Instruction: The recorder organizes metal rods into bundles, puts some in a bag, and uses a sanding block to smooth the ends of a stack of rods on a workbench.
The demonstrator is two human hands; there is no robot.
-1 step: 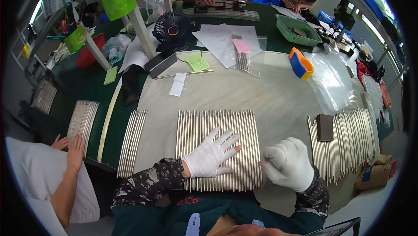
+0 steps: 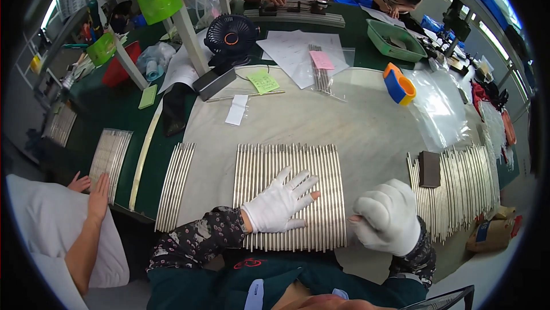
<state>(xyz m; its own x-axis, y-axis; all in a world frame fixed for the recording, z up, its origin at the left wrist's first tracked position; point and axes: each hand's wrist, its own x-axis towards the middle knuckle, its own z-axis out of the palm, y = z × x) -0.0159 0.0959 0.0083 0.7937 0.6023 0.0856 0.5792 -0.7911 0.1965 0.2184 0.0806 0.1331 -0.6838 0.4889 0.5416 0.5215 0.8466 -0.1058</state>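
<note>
A row of slim metal rods (image 2: 258, 167) lies side by side in front of me. My left hand (image 2: 276, 204), in a white glove with a bare fingertip showing, rests flat on the rods with its fingers spread. Just right of that row, my right hand (image 2: 385, 218) is curled into a closed gloved fist, its bare thumb tip near the rods' edge. Whatever it may hold is hidden. Further right lies another batch of rods (image 2: 458, 195), slightly uneven, with a dark brown block (image 2: 428, 168) on top. A narrower group of rods (image 2: 176, 187) lies to the left.
Beyond the rods are a bagged rod bundle with a pink note (image 2: 322, 60), a blue-and-orange tape dispenser (image 2: 399, 85), clear plastic bags (image 2: 438, 112), a black fan (image 2: 231, 35) and a green basket (image 2: 395, 41). At left, a co-worker's hands (image 2: 97, 192) touch wrapped rods.
My right hand has shifted slightly right, away from the rod row. The whole view has moved a little; my left hand stays flat on the rods.
</note>
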